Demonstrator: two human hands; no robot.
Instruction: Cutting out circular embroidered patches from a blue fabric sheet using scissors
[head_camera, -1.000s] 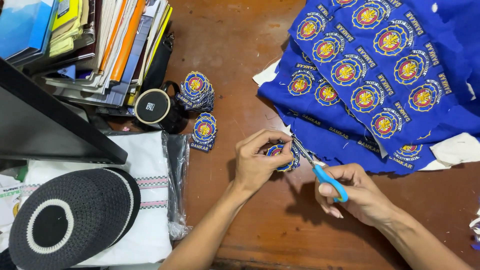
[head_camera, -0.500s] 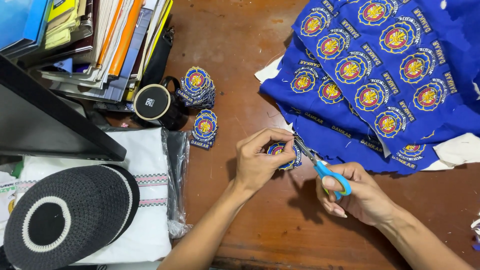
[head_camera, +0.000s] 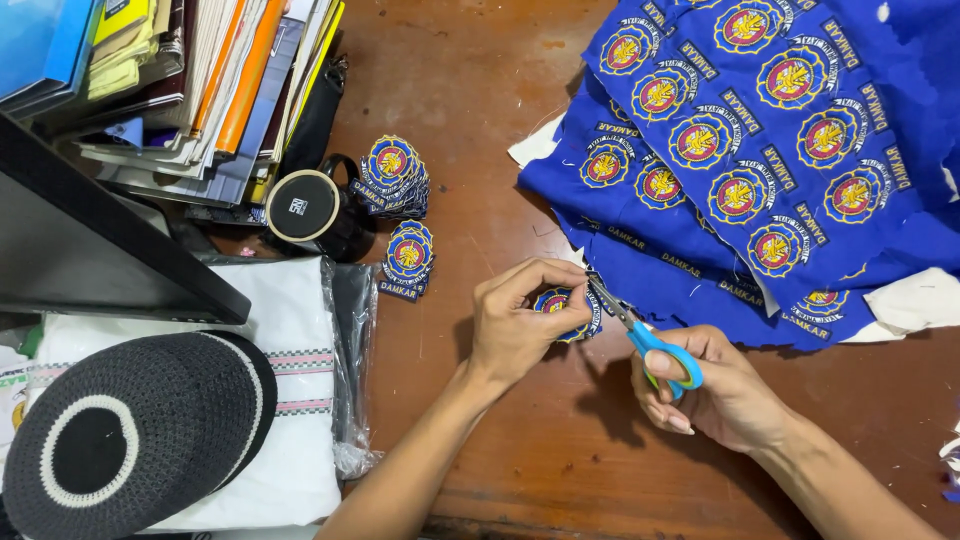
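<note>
My left hand (head_camera: 520, 325) pinches a small round embroidered patch (head_camera: 556, 303), blue with a red and yellow emblem, just above the brown wooden table (head_camera: 480, 120). My right hand (head_camera: 715, 395) grips scissors (head_camera: 640, 335) with blue handles, and their blades meet the patch's right edge. Blue cloth (head_camera: 770, 140) covered with several of the same emblems lies spread at the upper right, close behind the scissors.
Two small stacks of cut patches (head_camera: 395, 175) (head_camera: 408, 258) sit beside a black mug (head_camera: 315, 212). Books and folders (head_camera: 190, 80) pile at the upper left. A black and white knitted cap (head_camera: 120, 440) rests on folded white cloth in plastic (head_camera: 300, 400). A dark screen edge (head_camera: 90, 250) juts at the left.
Both hands stay at the patch, and the scissors have worked slightly along its edge. The view has shifted a little.
</note>
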